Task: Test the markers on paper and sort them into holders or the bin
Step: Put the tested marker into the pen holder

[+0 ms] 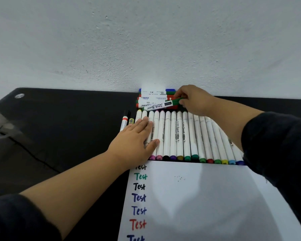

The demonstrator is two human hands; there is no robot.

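My right hand pinches a green-capped whiteboard marker (white barrel, script lettering) above the far pile of whiteboard markers. My left hand lies flat, fingers straight, on the row of white markers. The near paper reads "Test" repeatedly, on a black desk against a white wall.

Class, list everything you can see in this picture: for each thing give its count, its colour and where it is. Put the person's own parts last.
Whiteboard marker: one, white barrel with green cap, lifted above the stack at the wall.
Stacked whiteboard markers: several, white with blue, green and red ends, against the wall.
Row of art markers: over a dozen, white barrels with coloured caps, side by side above the paper.
Thin pens: about three, left of the row.
Paper: one white sheet, "Test" written down its left edge in several colours.
Table: one, black.
Wall: white.
Left hand: flat on the row.
Right hand: grips the green-capped marker.
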